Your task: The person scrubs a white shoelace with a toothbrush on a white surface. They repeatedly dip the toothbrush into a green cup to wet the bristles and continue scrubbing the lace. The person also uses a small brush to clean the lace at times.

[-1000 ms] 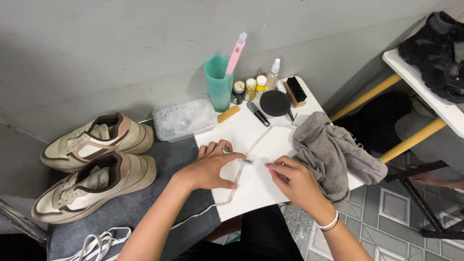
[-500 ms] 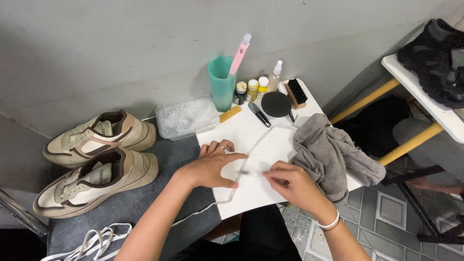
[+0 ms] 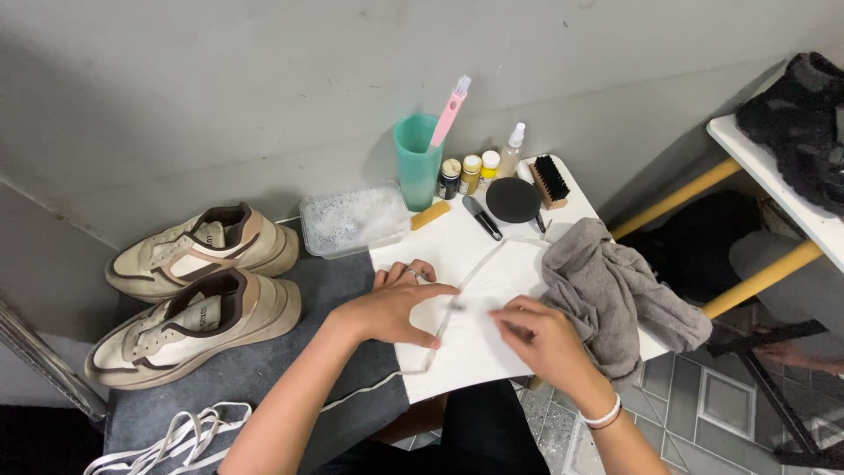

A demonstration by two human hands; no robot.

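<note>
**Fingers pinching a white lace on the tabletop**

Fingers [image 3: 444, 290] of the left hand [image 3: 391, 308] lie flat and pressed together on the lace [image 3: 475, 268], its forefinger extended to the right. The right hand [image 3: 541, 339] has its fingers curled, pinching the same lace just right of the left forefinger. This lace runs from the far middle of the white tabletop [image 3: 457, 237] to its near edge, passing between both hands. A grey cloth [image 3: 615, 295] lies bunched just right of the right hand. Along the far edge stand a teal cup [image 3: 416, 163] holding a pink brush [image 3: 447, 114], small bottles [image 3: 475, 171], a black round tin [image 3: 512, 200] and a bristle brush [image 3: 549, 180]. To the left, two beige shoes [image 3: 198, 295] rest on a grey mat [image 3: 264, 369], with a clear tray [image 3: 352, 220] beyond and loose laces [image 3: 176, 435] near.
</note>
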